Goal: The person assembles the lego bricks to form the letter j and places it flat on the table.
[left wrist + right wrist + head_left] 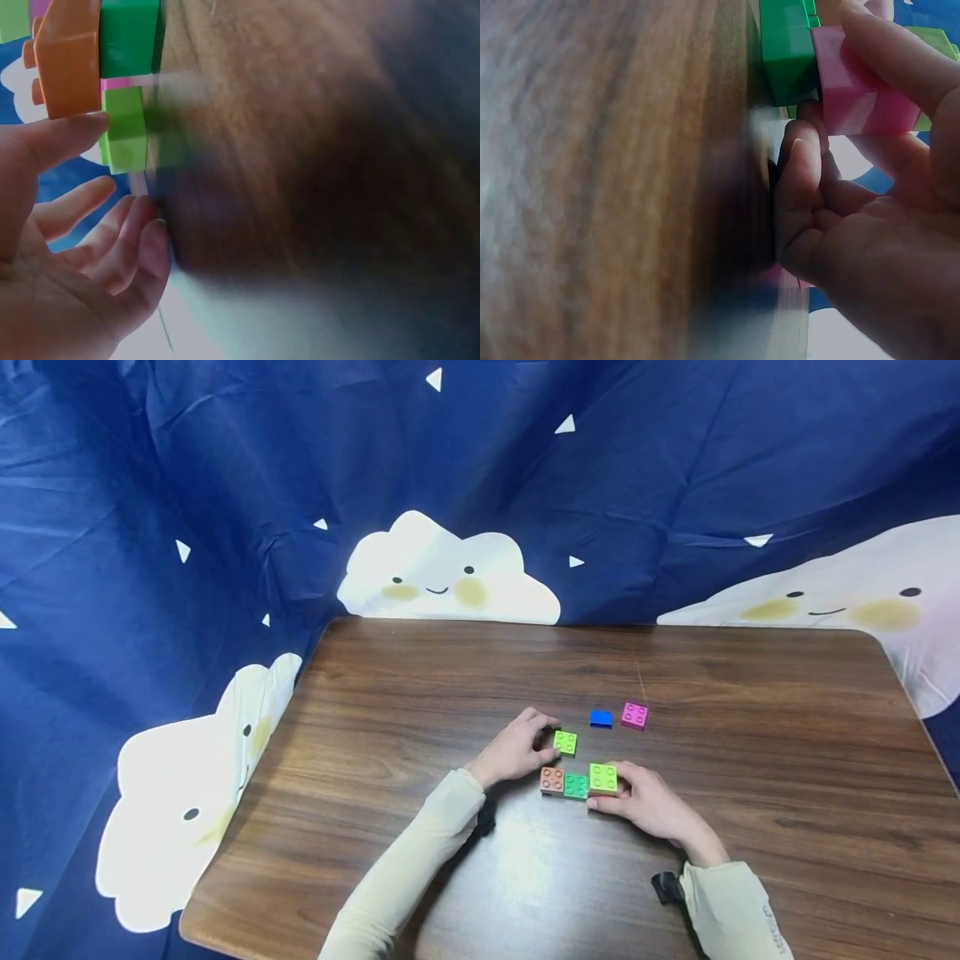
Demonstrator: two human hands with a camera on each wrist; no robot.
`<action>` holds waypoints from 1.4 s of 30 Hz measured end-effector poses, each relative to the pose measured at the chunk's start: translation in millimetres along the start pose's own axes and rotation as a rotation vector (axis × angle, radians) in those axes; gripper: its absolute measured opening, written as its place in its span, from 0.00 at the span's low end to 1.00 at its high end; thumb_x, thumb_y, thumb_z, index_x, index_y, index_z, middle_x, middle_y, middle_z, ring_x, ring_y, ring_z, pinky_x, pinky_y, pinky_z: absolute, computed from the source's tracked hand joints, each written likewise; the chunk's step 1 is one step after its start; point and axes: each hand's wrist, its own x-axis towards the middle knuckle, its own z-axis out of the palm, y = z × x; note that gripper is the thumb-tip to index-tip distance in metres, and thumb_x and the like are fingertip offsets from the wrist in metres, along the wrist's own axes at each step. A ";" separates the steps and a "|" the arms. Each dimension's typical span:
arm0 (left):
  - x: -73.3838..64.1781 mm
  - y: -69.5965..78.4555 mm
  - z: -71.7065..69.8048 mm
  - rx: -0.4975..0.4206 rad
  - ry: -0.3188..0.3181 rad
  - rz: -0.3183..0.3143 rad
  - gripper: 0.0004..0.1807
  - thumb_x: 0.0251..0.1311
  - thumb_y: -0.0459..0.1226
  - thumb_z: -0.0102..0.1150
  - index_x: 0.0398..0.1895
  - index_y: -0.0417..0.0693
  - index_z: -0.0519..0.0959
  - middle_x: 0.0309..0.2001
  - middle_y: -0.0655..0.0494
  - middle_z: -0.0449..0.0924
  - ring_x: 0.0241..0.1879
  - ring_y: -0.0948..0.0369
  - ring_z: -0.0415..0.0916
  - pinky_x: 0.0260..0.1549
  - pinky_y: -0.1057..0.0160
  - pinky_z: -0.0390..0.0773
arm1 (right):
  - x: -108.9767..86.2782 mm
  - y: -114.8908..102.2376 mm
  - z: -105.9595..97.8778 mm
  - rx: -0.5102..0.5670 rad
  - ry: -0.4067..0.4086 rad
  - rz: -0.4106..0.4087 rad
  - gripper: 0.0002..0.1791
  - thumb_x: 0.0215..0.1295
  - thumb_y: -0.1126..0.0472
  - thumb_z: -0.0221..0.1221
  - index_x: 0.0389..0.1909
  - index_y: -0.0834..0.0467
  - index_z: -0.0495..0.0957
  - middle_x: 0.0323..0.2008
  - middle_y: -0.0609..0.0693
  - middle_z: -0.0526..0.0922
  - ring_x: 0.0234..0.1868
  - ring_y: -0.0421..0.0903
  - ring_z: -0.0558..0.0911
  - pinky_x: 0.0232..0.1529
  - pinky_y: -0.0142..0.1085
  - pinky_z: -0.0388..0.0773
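Observation:
My right hand (652, 797) pinches a pink brick (866, 82) with a lime green brick (603, 778) on top of it. This pair is at the right end of a green brick (576, 786); whether they are joined cannot be told. An orange brick (552, 779) sits on the green one's left part and overhangs it, as the left wrist view shows. Behind them a loose lime brick (566, 742) stands on the table. My left hand (517, 747) spreads thumb and fingers around its left side, the thumb tip close to the orange brick (71, 64).
Farther back on the brown wooden table (420, 693) lie a small blue brick (601, 718) and a magenta brick (634, 716). A blue curtain (480, 460) printed with clouds hangs along the table's back and left edges.

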 end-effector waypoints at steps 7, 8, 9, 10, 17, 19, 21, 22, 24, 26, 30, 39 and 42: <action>1.8 3.6 0.4 0.016 -0.044 -0.029 0.28 0.60 0.45 0.62 0.63 0.48 0.71 0.55 0.51 0.72 0.51 0.60 0.72 0.56 0.64 0.73 | -1.1 0.1 1.0 0.009 0.003 -0.003 0.17 0.54 0.51 0.69 0.38 0.56 0.78 0.26 0.47 0.69 0.27 0.40 0.67 0.27 0.30 0.64; 2.0 3.8 0.7 0.022 -0.047 -0.032 0.28 0.60 0.45 0.62 0.64 0.48 0.71 0.55 0.51 0.72 0.52 0.60 0.72 0.56 0.64 0.72 | -1.1 0.2 1.0 0.010 0.003 -0.003 0.17 0.54 0.51 0.69 0.39 0.57 0.78 0.26 0.47 0.69 0.27 0.40 0.67 0.27 0.31 0.64; 2.3 3.7 1.0 0.025 -0.051 -0.033 0.28 0.60 0.45 0.62 0.64 0.49 0.71 0.55 0.51 0.71 0.52 0.60 0.72 0.57 0.63 0.72 | -1.0 0.4 0.9 0.009 0.002 -0.003 0.18 0.54 0.51 0.69 0.39 0.57 0.78 0.26 0.47 0.69 0.27 0.40 0.67 0.27 0.31 0.64; 2.5 3.6 1.3 0.031 -0.054 -0.032 0.28 0.60 0.46 0.62 0.64 0.49 0.71 0.55 0.51 0.71 0.52 0.60 0.72 0.57 0.63 0.72 | -0.9 0.6 0.9 0.008 0.001 -0.002 0.18 0.55 0.50 0.69 0.40 0.57 0.78 0.27 0.47 0.70 0.27 0.41 0.67 0.27 0.31 0.64; 4.9 1.0 3.2 0.047 -0.074 -0.010 0.27 0.61 0.46 0.61 0.63 0.53 0.72 0.55 0.51 0.69 0.49 0.61 0.71 0.52 0.64 0.73 | -0.4 2.5 1.5 0.005 0.004 -0.006 0.18 0.55 0.50 0.69 0.39 0.56 0.78 0.27 0.47 0.70 0.27 0.40 0.67 0.27 0.30 0.64; 5.5 0.2 3.2 0.043 -0.079 -0.007 0.27 0.61 0.46 0.61 0.63 0.54 0.72 0.54 0.51 0.68 0.48 0.61 0.71 0.51 0.64 0.73 | -0.5 2.6 1.6 0.007 0.005 -0.010 0.18 0.54 0.50 0.69 0.39 0.56 0.78 0.26 0.47 0.70 0.27 0.40 0.67 0.27 0.30 0.64; 6.1 -0.2 3.2 0.039 -0.084 -0.008 0.26 0.61 0.46 0.61 0.63 0.55 0.73 0.54 0.51 0.68 0.48 0.61 0.70 0.51 0.64 0.73 | -0.6 2.4 1.4 0.007 0.005 -0.012 0.18 0.55 0.50 0.69 0.39 0.56 0.78 0.26 0.47 0.70 0.27 0.40 0.67 0.27 0.30 0.64; 6.4 -0.4 3.4 0.036 -0.085 -0.008 0.26 0.61 0.46 0.61 0.62 0.55 0.73 0.54 0.51 0.67 0.48 0.61 0.70 0.51 0.64 0.73 | -0.7 2.2 1.2 0.005 0.005 -0.012 0.18 0.55 0.50 0.69 0.40 0.56 0.78 0.27 0.47 0.70 0.27 0.40 0.67 0.27 0.30 0.64; 6.8 -0.8 3.6 0.034 -0.088 -0.008 0.25 0.61 0.46 0.62 0.62 0.55 0.74 0.54 0.52 0.67 0.48 0.61 0.70 0.52 0.64 0.73 | -0.8 1.9 0.8 0.005 0.003 -0.012 0.18 0.55 0.50 0.68 0.40 0.56 0.78 0.27 0.47 0.70 0.27 0.40 0.67 0.27 0.30 0.64; 7.2 -1.1 3.9 0.034 -0.089 -0.008 0.25 0.61 0.46 0.62 0.62 0.55 0.74 0.54 0.52 0.67 0.49 0.61 0.70 0.52 0.64 0.72 | -0.9 1.7 0.7 0.001 0.004 -0.013 0.18 0.55 0.50 0.68 0.40 0.56 0.78 0.27 0.47 0.70 0.27 0.40 0.67 0.27 0.30 0.64; 7.4 -1.2 4.2 0.036 -0.086 -0.009 0.25 0.61 0.45 0.62 0.62 0.54 0.74 0.54 0.51 0.67 0.49 0.61 0.70 0.53 0.64 0.72 | -1.2 1.9 1.2 -0.002 0.011 -0.023 0.17 0.55 0.51 0.69 0.39 0.56 0.77 0.26 0.47 0.69 0.27 0.40 0.67 0.27 0.30 0.64; 6.7 -1.0 3.8 0.034 -0.084 -0.015 0.24 0.61 0.45 0.62 0.60 0.52 0.75 0.54 0.52 0.67 0.49 0.61 0.71 0.54 0.64 0.73 | -1.1 1.3 0.5 -0.001 0.009 -0.017 0.18 0.55 0.50 0.68 0.41 0.56 0.78 0.27 0.47 0.70 0.28 0.40 0.67 0.28 0.30 0.65; 6.5 -0.8 3.3 0.033 -0.080 -0.011 0.23 0.60 0.44 0.62 0.59 0.50 0.75 0.54 0.52 0.67 0.49 0.60 0.72 0.54 0.64 0.73 | -1.1 1.3 0.4 -0.002 0.006 -0.015 0.18 0.55 0.50 0.68 0.41 0.56 0.78 0.27 0.47 0.71 0.28 0.40 0.68 0.28 0.30 0.65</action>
